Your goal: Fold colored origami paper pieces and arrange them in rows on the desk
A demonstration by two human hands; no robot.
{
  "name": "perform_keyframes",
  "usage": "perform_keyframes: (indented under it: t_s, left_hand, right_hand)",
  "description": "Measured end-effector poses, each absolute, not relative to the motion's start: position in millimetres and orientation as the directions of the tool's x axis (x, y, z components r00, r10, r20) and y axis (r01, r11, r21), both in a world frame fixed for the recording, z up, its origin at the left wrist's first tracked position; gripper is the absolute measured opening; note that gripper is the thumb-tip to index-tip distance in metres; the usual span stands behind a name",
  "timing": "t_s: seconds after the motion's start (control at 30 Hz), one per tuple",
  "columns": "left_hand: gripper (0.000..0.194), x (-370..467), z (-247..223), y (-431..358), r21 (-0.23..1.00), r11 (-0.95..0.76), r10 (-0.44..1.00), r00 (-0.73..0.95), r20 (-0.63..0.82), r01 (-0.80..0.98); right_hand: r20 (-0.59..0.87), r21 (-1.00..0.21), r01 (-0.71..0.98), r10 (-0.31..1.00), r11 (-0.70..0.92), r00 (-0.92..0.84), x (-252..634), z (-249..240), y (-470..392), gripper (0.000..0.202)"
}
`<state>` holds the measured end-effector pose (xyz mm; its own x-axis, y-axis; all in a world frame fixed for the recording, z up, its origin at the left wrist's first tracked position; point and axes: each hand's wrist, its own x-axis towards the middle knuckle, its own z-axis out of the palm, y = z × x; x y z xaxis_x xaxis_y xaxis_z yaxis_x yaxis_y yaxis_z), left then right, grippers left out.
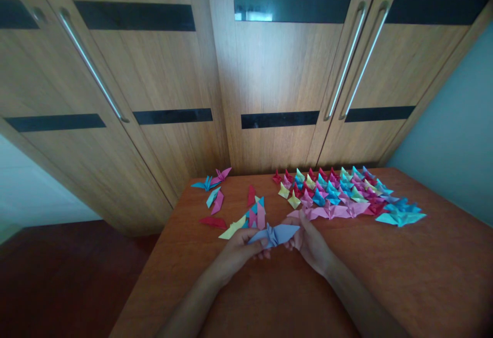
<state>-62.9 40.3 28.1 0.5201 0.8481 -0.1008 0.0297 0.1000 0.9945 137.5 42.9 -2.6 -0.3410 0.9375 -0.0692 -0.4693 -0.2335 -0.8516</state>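
Observation:
Both my hands hold one blue folded paper figure (pixel 275 234) just above the brown wooden table (pixel 385 276). My left hand (pixel 241 248) grips its left wing and my right hand (pixel 308 241) grips its right side. Right behind my hands lie several partly folded paper pieces (pixel 252 213) in pink, yellow, blue and red. To the right, a dense group of several finished paper figures (pixel 342 194) in red, pink, blue, yellow and teal covers the far part of the table.
A blue and pink folded figure (pixel 211 180) sits at the table's far left corner. A wooden wardrobe (pixel 269 71) with long metal handles stands right behind the table. The dark floor (pixel 57 276) lies to the left, a pale wall (pixel 458 137) to the right.

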Motion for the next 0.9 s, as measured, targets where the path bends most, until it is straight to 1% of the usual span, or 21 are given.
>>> perform_keyframes:
  t_s: [0.07,0.1,0.23,0.3,0.47,0.53,0.6,0.67,0.7,0.77,0.8,0.83,0.9]
  left_hand:
    - [0.032,-63,28,41,0.994,0.104,0.854,0.509,-0.110,0.041]
    - [0.033,-63,27,41,0.994,0.102,0.857,0.503,-0.113,0.050]
    - [0.034,-63,27,42,0.994,0.091,0.861,0.497,-0.111,0.065]
    - [0.034,-63,26,42,0.994,0.098,0.860,0.498,-0.111,0.053]
    - [0.033,-66,24,43,0.983,0.177,0.888,0.438,-0.138,-0.050]
    - [0.031,-68,23,44,0.970,0.214,0.895,0.421,-0.147,-0.115]
    - [0.030,-69,23,45,0.962,0.225,0.900,0.411,-0.144,-0.155]
    - [0.030,-69,22,46,0.968,0.205,0.910,0.394,-0.134,-0.145]
    - [0.031,-69,22,46,0.973,0.192,0.915,0.381,-0.131,-0.126]
    - [0.032,-68,21,47,0.982,0.173,0.925,0.355,-0.135,-0.078]
    - [0.032,-66,20,47,0.984,0.169,0.929,0.343,-0.141,-0.055]
    - [0.033,-65,20,47,0.985,0.168,0.931,0.333,-0.147,-0.034]
    - [0.035,-63,19,47,0.987,0.161,0.934,0.324,-0.153,0.004]
  right_hand:
    - [-0.083,-0.853,-0.458,0.931,-0.250,-0.355,140,-2,43,0.055]
    - [-0.082,-0.861,-0.444,0.931,-0.246,-0.357,140,-2,43,0.054]
    - [-0.090,-0.923,-0.328,0.942,-0.200,-0.323,139,-5,43,0.035]
    - [-0.110,-0.931,-0.307,0.952,-0.200,-0.285,138,-8,43,0.029]
    - [-0.145,-0.866,-0.438,0.960,-0.241,-0.241,139,-9,46,0.027]
    - [-0.143,-0.852,-0.475,0.970,-0.222,-0.196,141,-8,48,0.026]
    - [-0.123,-0.873,-0.459,0.985,-0.166,-0.123,143,-7,50,0.026]
    - [-0.058,-0.927,-0.370,0.998,-0.055,-0.002,145,-5,50,0.027]
    - [0.001,-0.955,-0.296,0.997,0.024,0.075,146,-3,49,0.027]
    - [0.165,-0.978,-0.088,0.963,0.187,0.214,146,1,43,0.027]
    - [0.254,-0.967,0.030,0.935,0.255,0.246,145,2,39,0.027]
    - [0.337,-0.940,0.142,0.910,0.311,0.240,144,4,35,0.026]
    - [0.446,-0.866,0.312,0.886,0.391,0.129,139,6,27,0.019]
